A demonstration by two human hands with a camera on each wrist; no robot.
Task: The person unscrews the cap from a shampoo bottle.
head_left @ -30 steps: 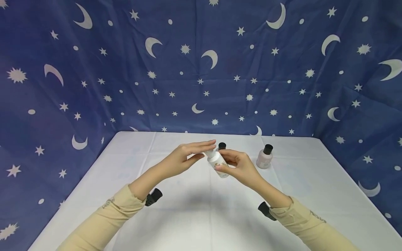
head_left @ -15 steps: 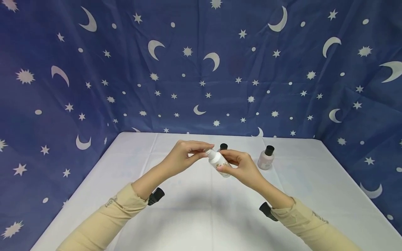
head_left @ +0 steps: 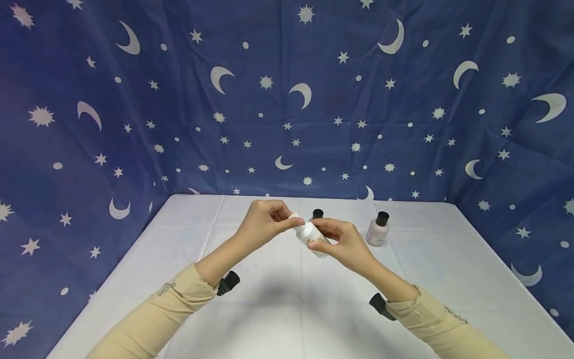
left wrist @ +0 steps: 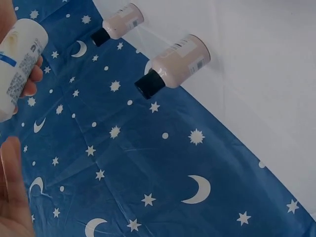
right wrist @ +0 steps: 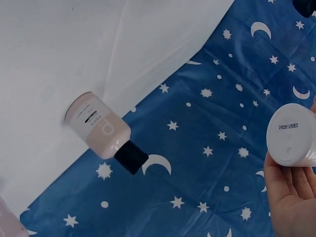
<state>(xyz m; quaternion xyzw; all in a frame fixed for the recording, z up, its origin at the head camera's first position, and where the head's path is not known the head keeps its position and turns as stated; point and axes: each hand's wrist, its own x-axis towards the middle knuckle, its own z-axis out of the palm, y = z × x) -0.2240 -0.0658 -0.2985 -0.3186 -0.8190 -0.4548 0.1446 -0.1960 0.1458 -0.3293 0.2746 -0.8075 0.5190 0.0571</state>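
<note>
A white bottle (head_left: 317, 241) with gold lettering is held above the table, tilted with its top toward the upper left. My right hand (head_left: 344, 245) grips its body between thumb and fingers. With thumb and fingertips, my left hand (head_left: 265, 220) pinches the bottle's white top (head_left: 296, 218), partly covering it. From the left wrist, the bottle (left wrist: 23, 61) shows printed text and a blue band, with part of the left hand (left wrist: 14, 192) below it. The right wrist view shows the flat bottle base (right wrist: 290, 140) stamped with a date, above the right hand (right wrist: 291, 202).
A pale pink bottle with a black cap (head_left: 378, 231) stands on the white-covered table (head_left: 269, 319) to the right. Another black-capped bottle (head_left: 317, 214) stands behind the hands, mostly hidden. A blue cloth (head_left: 251, 99) with moons and stars hangs around the table's back and sides.
My left hand goes from straight fingers laid over the bottle's top to pinching that top with curled fingers. The right hand keeps its grip on the bottle.
</note>
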